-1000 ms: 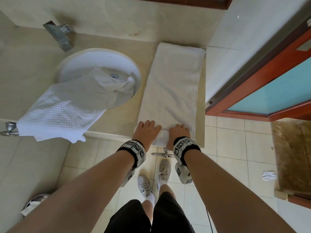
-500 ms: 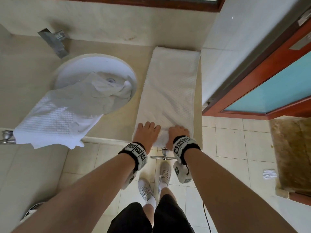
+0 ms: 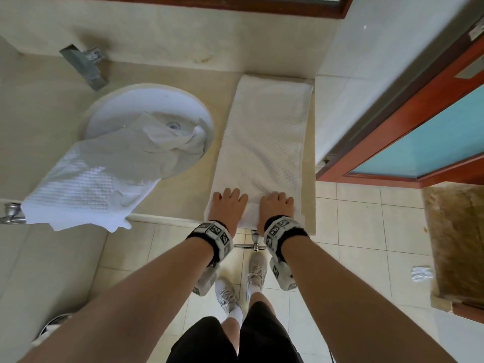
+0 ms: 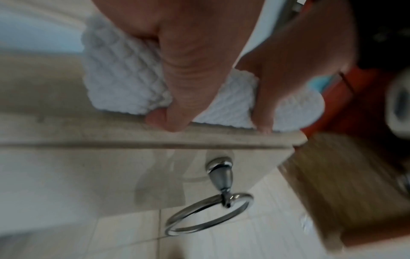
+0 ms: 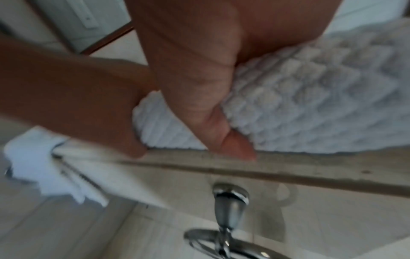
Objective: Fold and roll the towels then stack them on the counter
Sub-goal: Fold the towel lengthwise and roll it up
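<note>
A long white waffle towel (image 3: 267,142) lies folded lengthwise on the beige counter (image 3: 183,195), right of the sink. Its near end is turned up into a short roll (image 4: 124,78) at the counter's front edge. My left hand (image 3: 227,205) and right hand (image 3: 275,205) sit side by side on that roll. The fingers curl over its top and the thumbs (image 4: 175,105) tuck behind it against the counter edge. The right wrist view shows the right thumb (image 5: 213,119) pressed into the roll (image 5: 299,105). A second white towel (image 3: 104,174) lies crumpled, half in the sink and half over the counter's front.
The round white sink (image 3: 136,106) and chrome faucet (image 3: 83,64) are to the left. A wall (image 3: 366,87) bounds the towel's right side, with a red-framed door (image 3: 419,142) past it. A chrome towel ring (image 4: 208,215) hangs below the counter edge. A brown mat (image 3: 455,237) lies on the floor.
Both hands stay on the towel's near end. The left hand's fingers have curled down more over the roll. The head view has shifted slightly.
</note>
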A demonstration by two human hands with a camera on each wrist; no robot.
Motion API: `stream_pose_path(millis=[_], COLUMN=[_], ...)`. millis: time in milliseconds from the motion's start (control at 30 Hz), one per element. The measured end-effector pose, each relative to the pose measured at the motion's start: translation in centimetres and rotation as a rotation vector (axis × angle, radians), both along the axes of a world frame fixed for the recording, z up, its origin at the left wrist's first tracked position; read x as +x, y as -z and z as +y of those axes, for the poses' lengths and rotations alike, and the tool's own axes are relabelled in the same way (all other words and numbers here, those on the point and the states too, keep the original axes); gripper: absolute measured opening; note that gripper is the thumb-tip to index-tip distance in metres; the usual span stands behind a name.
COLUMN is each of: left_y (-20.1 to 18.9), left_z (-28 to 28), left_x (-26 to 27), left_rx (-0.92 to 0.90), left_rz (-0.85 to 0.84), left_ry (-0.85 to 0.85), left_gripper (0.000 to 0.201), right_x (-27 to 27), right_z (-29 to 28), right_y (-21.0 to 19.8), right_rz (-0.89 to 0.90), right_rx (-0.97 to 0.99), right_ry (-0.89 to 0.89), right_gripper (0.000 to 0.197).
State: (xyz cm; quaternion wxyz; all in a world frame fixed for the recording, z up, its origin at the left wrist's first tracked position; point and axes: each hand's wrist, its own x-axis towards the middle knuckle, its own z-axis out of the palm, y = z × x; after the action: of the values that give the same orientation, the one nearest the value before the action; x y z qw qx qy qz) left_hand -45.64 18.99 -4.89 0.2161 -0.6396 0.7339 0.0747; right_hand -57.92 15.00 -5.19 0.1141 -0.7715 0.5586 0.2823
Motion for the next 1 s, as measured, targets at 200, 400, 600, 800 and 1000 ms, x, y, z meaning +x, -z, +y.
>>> stream_pose_path(millis=[200,400,600,800,1000], left_y=[0.1,-0.2,0.3,0.8,0.6], left_z=[-2.9,0.5,0.6,-2.5,-5.2], left_x=[0.7,-0.7,-1.1,-0.7,0.2], left_rx=[0.21,0.024,-0.051,0.109,0.27], left_rz=[0.146,0.016,0.034,0.048,0.109], left_ry=[-0.101,-0.026,-0.122,-0.123,-0.145], left_gripper=[0.059,0.064,0.071,0.075,0.07], right_x=[-0.9,-0.2,-0.5,-0.8,-0.5], right_z=[3.6,1.0,-0.8,2.7,0.7], right_y=[0.8,1.0,0.6,0.9,1.0], right_rz=[-0.126,-0.037,-0.018,-0.096,-0.145], right_rx=[-0.266,-0.079,0.017,-0.25,-0.157], right_ry=[0.006,0.047,0.001,-0.027,0.107], right_gripper=[0.061,0.068,0.07,0.058,0.038])
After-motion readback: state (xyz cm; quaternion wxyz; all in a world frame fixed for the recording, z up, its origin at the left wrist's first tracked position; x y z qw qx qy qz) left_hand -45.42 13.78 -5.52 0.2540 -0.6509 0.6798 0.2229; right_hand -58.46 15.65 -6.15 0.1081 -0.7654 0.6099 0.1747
